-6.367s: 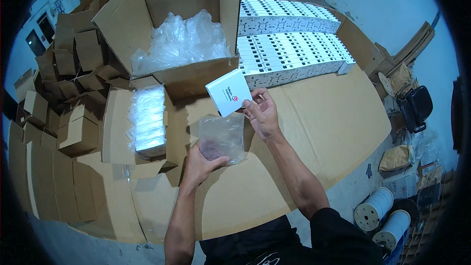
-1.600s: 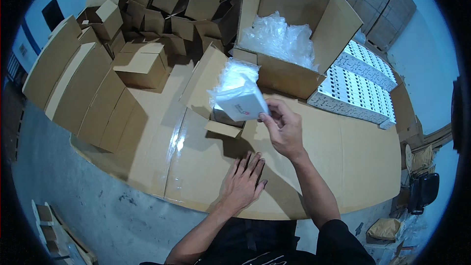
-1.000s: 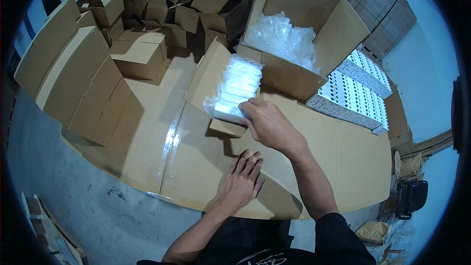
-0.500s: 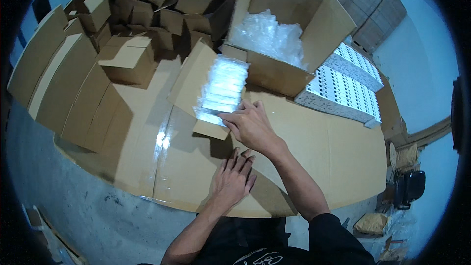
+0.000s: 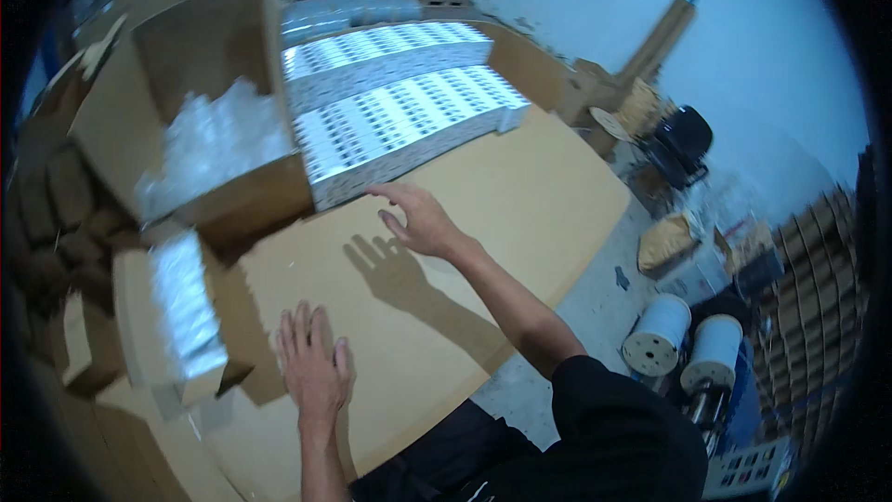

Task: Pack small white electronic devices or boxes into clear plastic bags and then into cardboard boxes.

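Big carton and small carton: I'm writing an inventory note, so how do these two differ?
The big carton stands taller; the small carton is lower. The big carton holds a loose heap of clear plastic, the small carton a row of wrapped packs. The small carton is nearer the left hand, the big carton farther. Both are brown and open.

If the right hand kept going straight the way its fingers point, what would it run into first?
Most likely the left end of the near row of white boxes, just ahead. The right hand appears raised above the cardboard surface, so depth is unclear; it might pass over.
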The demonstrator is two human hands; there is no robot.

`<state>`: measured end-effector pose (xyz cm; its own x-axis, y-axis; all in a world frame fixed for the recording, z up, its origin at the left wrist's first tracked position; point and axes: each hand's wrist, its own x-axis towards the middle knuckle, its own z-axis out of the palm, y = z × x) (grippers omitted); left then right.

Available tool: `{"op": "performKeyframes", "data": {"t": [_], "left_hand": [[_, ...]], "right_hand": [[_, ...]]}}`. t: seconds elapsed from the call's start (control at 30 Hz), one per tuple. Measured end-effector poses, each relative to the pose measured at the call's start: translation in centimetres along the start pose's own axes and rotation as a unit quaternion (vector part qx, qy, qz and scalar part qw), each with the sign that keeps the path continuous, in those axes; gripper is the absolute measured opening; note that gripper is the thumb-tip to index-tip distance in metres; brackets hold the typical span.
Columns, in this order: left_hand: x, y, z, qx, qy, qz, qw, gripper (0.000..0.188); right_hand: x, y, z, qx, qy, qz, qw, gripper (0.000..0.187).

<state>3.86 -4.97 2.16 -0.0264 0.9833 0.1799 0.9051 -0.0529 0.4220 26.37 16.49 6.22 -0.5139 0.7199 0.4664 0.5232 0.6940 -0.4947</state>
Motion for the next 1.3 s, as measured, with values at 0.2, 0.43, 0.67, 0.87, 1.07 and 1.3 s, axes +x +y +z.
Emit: {"op": "performKeyframes", "data": {"t": [0.2, 0.43, 0.67, 0.87, 1.07, 1.3], "left_hand": [[0.6, -0.9, 0.7, -0.033, 0.006, 0.040, 0.999, 0.051], [1.3, 0.5, -0.4, 0.061, 0.008, 0.080, 0.995, 0.049], [1.9, 0.9, -0.2, 0.079, -0.007, 0.058, 0.995, 0.049], [2.0, 1.0, 0.0, 0.073, 0.002, 0.057, 0.996, 0.049], [2.6, 1.5, 0.3, 0.047, -0.005, 0.057, 0.997, 0.047], [3.0, 1.6, 1.3, 0.023, 0.049, 0.074, 0.996, 0.039]], "right_hand": [[-1.4, 15.9, -10.7, -0.164, 0.106, 0.114, 0.974, 0.049], [-1.2, 26.2, -17.6, -0.247, 0.141, 0.312, 0.907, 0.063], [-0.5, 30.3, -18.4, -0.244, 0.166, 0.368, 0.882, 0.068], [-0.1, 32.5, -18.6, -0.246, 0.244, 0.360, 0.866, 0.055], [-3.7, 34.5, -19.9, -0.159, 0.244, 0.309, 0.905, 0.038], [-4.6, 27.1, -19.6, -0.235, 0.195, 0.248, 0.920, 0.027]]}}
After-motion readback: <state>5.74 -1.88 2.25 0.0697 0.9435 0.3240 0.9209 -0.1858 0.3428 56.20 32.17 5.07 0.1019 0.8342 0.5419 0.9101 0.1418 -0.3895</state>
